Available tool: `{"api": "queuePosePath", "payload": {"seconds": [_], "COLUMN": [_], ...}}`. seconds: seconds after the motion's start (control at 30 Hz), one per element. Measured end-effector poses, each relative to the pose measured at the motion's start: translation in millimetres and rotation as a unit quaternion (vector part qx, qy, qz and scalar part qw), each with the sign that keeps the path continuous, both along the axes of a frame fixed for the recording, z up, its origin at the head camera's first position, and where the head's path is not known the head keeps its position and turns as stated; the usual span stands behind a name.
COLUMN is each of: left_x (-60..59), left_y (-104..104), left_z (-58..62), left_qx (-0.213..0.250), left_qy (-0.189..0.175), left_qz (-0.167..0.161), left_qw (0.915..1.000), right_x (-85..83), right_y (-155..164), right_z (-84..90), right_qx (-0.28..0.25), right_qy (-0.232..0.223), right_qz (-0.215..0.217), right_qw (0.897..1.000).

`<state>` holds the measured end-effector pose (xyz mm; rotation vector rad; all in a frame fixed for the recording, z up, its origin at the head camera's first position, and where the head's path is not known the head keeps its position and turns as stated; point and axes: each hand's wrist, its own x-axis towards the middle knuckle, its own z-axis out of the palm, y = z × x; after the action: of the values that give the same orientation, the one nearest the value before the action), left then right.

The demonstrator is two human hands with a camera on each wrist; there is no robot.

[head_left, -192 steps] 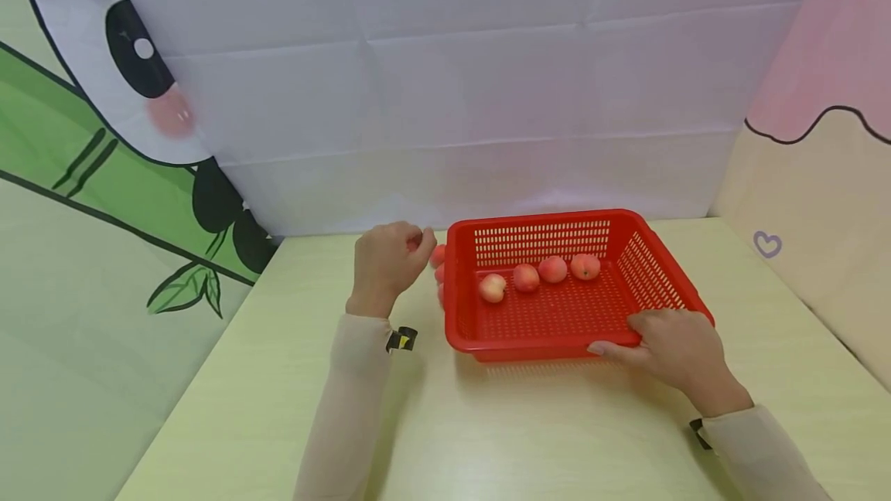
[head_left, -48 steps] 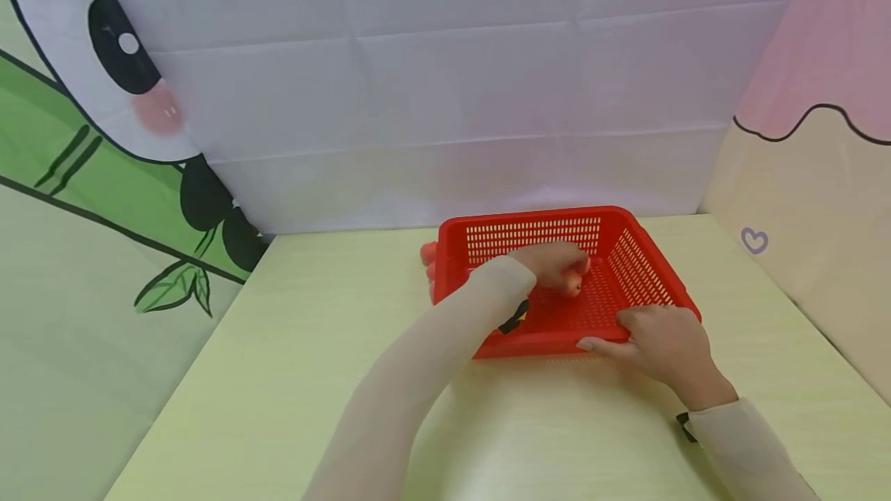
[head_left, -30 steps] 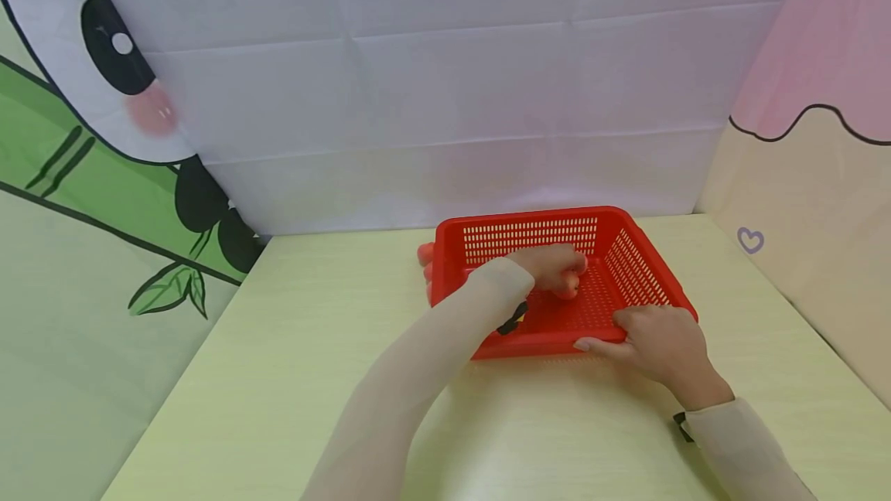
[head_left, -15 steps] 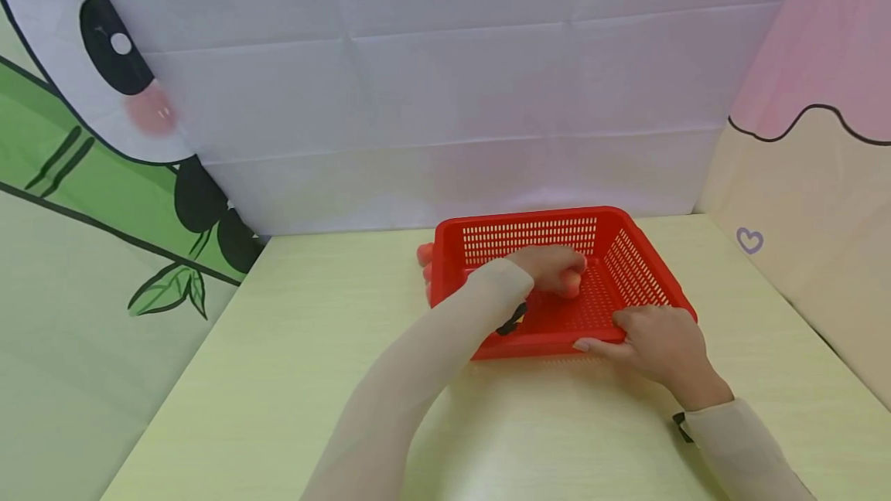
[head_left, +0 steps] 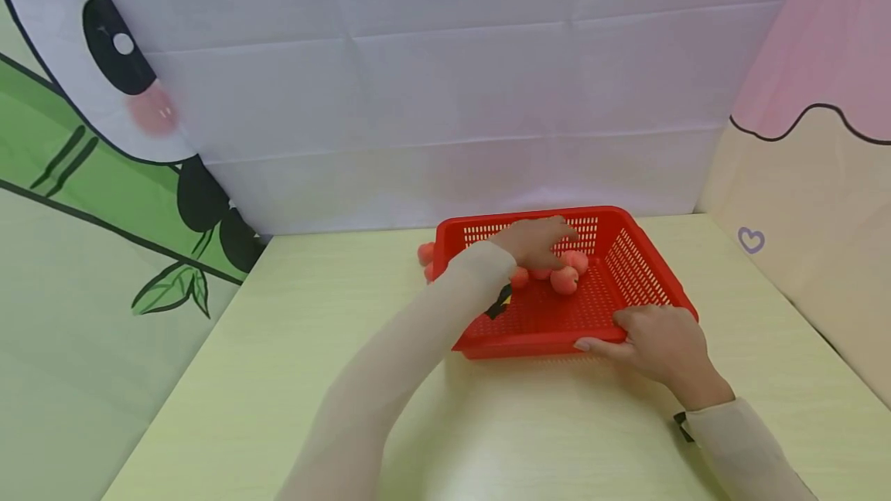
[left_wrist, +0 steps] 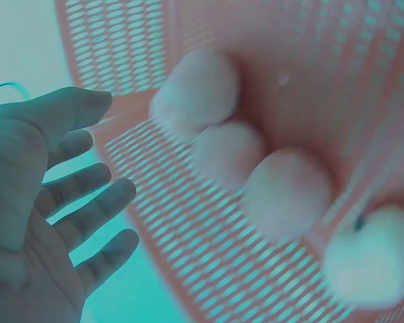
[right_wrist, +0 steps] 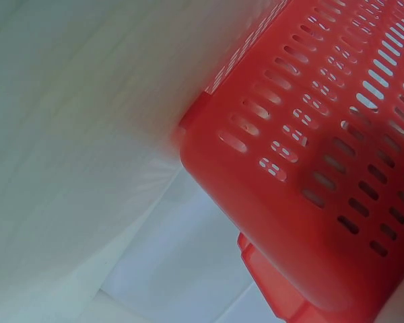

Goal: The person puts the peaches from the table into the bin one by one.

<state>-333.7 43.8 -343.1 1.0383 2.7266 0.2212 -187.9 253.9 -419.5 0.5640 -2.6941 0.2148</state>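
The left hand (head_left: 534, 241), fingers spread and holding nothing, hovers just above the peaches (head_left: 565, 279) along the red basket's (head_left: 650, 284) far wall, while the right hand (head_left: 657, 345) grips its near right corner.

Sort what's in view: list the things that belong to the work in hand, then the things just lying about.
In hand:
- red basket, its near rim gripped by the right hand
- peaches in the basket
- peaches beside the basket on the table
- left hand, open above the fruit

Lying about:
- table
- panda backdrop
- pink panel with heart
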Motion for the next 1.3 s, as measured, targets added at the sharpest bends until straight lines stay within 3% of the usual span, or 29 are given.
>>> {"api": "queuePosePath", "payload": {"seconds": [0.23, 0.47, 0.6, 0.7, 0.83, 1.0, 1.2, 1.3], "left_x": [4.8, 27.5, 44.1, 56.5, 73.0, 92.9, 107.8, 108.3], "left_y": [-27.7, -56.0, -75.2, -91.2, -110.3, -129.3, -152.6, -162.9], "left_z": [53.1, 116.7, 146.7, 161.0, 171.9, 175.4, 159.6, 144.5], "left_qx": [0.007, 0.025, 0.057, 0.099, 0.151, 0.199, 0.271, 0.286], "left_qy": [0.107, 0.175, 0.233, 0.273, 0.312, 0.356, 0.388, 0.387], "left_qz": [-0.010, 0.010, 0.012, 0.012, 0.020, 0.037, 0.042, 0.051], "left_qw": [0.9942, 0.9843, 0.9708, 0.9568, 0.9380, 0.9124, 0.8797, 0.8749], "right_x": [-0.3, 0.0, -0.4, -0.6, -0.4, -0.5, -0.8, -1.3], "right_y": [0.1, 0.9, 1.2, 1.1, 1.1, 2.3, 2.3, 2.4], "right_z": [-0.6, -2.1, -2.5, -2.5, -2.7, -3.0, -2.4, -2.6], "right_qx": [0.000, 0.001, 0.001, 0.000, -0.001, 0.000, -0.003, -0.004], "right_qy": [-0.004, -0.009, -0.006, -0.001, 0.002, 0.001, -0.004, -0.002], "right_qz": [-0.002, -0.002, 0.001, 0.002, 0.003, 0.002, 0.003, 0.004], "right_qw": [1.000, 1.000, 1.000, 1.000, 1.000, 1.000, 1.000, 1.000]}}
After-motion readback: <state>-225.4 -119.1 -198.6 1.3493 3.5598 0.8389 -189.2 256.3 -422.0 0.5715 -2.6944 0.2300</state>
